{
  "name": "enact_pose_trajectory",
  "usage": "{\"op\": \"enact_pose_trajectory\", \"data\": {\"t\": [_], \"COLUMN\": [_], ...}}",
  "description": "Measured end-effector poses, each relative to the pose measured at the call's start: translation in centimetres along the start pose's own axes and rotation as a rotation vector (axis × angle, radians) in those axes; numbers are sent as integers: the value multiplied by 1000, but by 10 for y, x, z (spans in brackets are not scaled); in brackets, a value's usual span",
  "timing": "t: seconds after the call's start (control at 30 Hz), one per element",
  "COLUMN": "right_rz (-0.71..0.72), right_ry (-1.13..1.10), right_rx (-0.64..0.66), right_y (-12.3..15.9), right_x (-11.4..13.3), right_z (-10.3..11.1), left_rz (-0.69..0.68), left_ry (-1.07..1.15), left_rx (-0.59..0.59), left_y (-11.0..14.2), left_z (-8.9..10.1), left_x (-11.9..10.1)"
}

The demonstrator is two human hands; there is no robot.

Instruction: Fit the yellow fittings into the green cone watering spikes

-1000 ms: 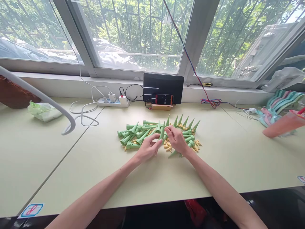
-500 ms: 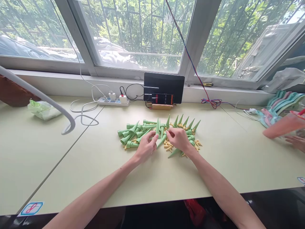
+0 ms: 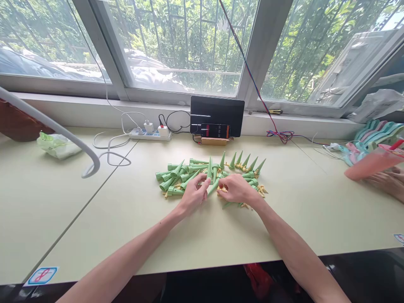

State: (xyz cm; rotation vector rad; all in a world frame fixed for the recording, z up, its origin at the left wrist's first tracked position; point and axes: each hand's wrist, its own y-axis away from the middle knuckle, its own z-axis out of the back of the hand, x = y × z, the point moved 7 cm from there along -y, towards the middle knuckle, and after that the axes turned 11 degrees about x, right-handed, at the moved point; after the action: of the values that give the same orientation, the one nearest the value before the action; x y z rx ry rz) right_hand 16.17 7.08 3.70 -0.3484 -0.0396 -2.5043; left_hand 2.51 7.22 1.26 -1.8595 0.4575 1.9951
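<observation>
My left hand [image 3: 193, 194] is closed around a green plastic watering spike [image 3: 209, 168], held with its tip pointing up. My right hand [image 3: 235, 188] is just to the right, fingers curled down and pinched over small yellow plastic valve pieces [image 3: 221, 192]; whether one is between the fingertips is hidden. Another green spike [image 3: 215, 184] slants between the two hands. Left of my left hand lies a pile of green spikes [image 3: 170, 181]. Beyond my right hand several spikes fitted with yellow pieces [image 3: 245, 163] stand in a row, tips up.
At the back a phone [image 3: 217, 131] leans against a black tablet [image 3: 217, 111]. A power strip [image 3: 150, 134] with white cables sits left of them. A white curved bar [image 3: 63, 126] crosses the left side. At right, another person's hand [image 3: 386, 182] touches a pink cup [image 3: 372, 162].
My right hand has dropped from beside the held spike to the yellow pieces. My left hand stays in place. At right, the pink cup and the other person's hand have shifted left.
</observation>
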Motion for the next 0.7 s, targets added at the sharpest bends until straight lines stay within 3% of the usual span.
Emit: {"op": "enact_pose_trajectory", "data": {"t": [0.27, 0.7], "right_rz": [42, 51], "right_ry": [-28, -5], "right_rx": [75, 77], "right_y": [-2, -2], "right_x": [6, 11], "right_z": [-6, -12], "left_rz": [-1, 0], "left_ry": [19, 9], "left_rx": [-7, -10], "left_y": [1, 0], "left_z": [0, 0], "left_x": [2, 3]}}
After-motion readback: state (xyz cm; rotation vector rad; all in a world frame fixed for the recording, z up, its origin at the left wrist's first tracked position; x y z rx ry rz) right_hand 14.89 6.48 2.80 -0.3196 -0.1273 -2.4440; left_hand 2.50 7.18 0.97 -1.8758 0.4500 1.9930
